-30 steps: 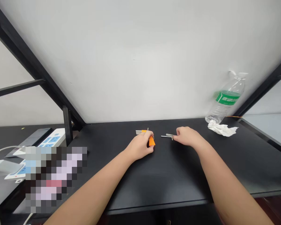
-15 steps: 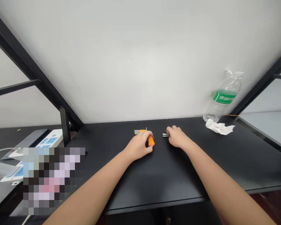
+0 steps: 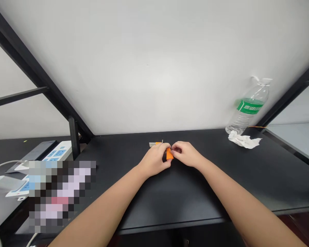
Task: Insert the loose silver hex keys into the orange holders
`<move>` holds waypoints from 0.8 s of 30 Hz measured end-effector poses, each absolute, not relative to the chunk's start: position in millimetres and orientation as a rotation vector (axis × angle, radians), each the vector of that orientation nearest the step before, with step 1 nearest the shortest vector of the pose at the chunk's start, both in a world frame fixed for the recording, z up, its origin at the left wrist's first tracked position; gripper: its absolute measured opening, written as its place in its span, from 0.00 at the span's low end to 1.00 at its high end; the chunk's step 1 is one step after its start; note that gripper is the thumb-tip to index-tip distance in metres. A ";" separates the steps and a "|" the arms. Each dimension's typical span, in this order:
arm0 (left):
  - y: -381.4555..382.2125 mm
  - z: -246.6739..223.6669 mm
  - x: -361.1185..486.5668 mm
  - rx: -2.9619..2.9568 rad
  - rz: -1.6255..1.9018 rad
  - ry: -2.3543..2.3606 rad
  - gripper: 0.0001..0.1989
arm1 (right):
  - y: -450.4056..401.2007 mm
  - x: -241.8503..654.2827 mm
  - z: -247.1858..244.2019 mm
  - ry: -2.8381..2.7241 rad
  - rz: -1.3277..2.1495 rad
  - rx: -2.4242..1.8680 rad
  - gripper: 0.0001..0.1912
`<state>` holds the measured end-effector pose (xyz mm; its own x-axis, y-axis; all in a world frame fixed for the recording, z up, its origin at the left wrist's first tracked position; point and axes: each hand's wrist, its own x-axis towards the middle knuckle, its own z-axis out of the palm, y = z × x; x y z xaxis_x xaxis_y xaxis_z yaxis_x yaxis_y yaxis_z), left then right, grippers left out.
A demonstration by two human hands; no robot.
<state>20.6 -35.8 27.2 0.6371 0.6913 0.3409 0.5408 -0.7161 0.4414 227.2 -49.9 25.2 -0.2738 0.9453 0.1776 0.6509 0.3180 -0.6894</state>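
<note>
My left hand (image 3: 156, 159) is closed round an orange piece (image 3: 169, 154), which shows between its thumb and fingers above the black tabletop (image 3: 180, 202). Thin silver metal rods (image 3: 152, 144) with a bit of orange beside them stick out to the left behind that hand. My right hand (image 3: 185, 153) is at the right edge of the orange piece, thumb and fingers drawn together. Whatever its fingertips pinch is too small and hidden to name.
A clear bottle with a green label (image 3: 250, 106) leans by the wall at the right, with crumpled white tissue (image 3: 244, 140) in front. White power strips (image 3: 59, 151), cables and a dark flat device lie at the left beyond the black frame.
My right hand has moved left to the orange piece; the silver rods seen at its fingertips no longer show there. My left hand keeps its hold, with the orange piece turned slightly.
</note>
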 end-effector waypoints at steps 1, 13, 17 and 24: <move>-36.5 28.1 21.2 2.574 0.712 0.992 0.17 | -49.9 223.8 24.1 -1.990 0.679 -1.416 0.07; -28.0 18.3 17.3 2.544 0.664 1.039 0.19 | -49.9 246.2 25.8 -2.302 0.515 -1.333 0.07; -29.0 17.6 17.0 2.591 0.596 1.013 0.18 | -51.3 245.4 25.3 -2.342 0.552 -1.436 0.05; -30.6 17.8 18.3 2.628 0.582 0.956 0.18 | -54.8 232.2 24.1 -2.357 0.274 -1.677 0.04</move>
<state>18.3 -30.6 17.8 0.6993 0.6606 0.2732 0.5461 -0.7403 0.3921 232.2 -54.8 24.1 -0.3156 0.9454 0.0819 0.9013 0.3256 -0.2858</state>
